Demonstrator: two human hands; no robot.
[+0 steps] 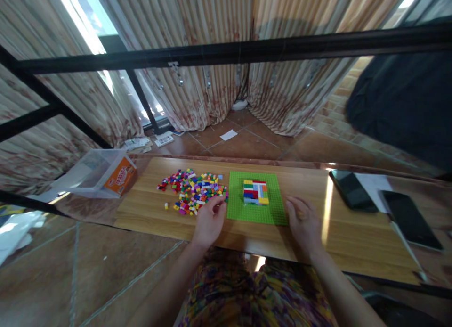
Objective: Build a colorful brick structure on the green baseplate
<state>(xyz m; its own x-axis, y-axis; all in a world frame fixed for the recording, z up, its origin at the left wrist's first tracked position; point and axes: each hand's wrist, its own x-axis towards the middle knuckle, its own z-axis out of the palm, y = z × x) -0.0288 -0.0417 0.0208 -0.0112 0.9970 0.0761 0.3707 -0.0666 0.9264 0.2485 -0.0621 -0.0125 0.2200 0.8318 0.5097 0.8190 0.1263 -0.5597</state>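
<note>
A green baseplate (235, 209) lies on the wooden board. On it stands a small block of toy bricks (255, 193) in rows of red, blue, white, green, yellow and orange. Left of the plate spreads a loose pile of small coloured bricks (197, 188). My left hand (211, 219) is at the pile's near right edge, thumb and fingers curled together; whether a brick sits between them is too small to see. My right hand (304, 221) is beside the plate's right edge, its fingers curled in, and what they hold, if anything, is hidden.
A clear plastic box (93, 171) with an orange label stands off the board's left end. One yellowish brick (166, 206) lies apart from the pile. Two dark phone-like devices (353, 190) and white paper (376, 188) lie at right. A black metal bar (226, 53) crosses ahead.
</note>
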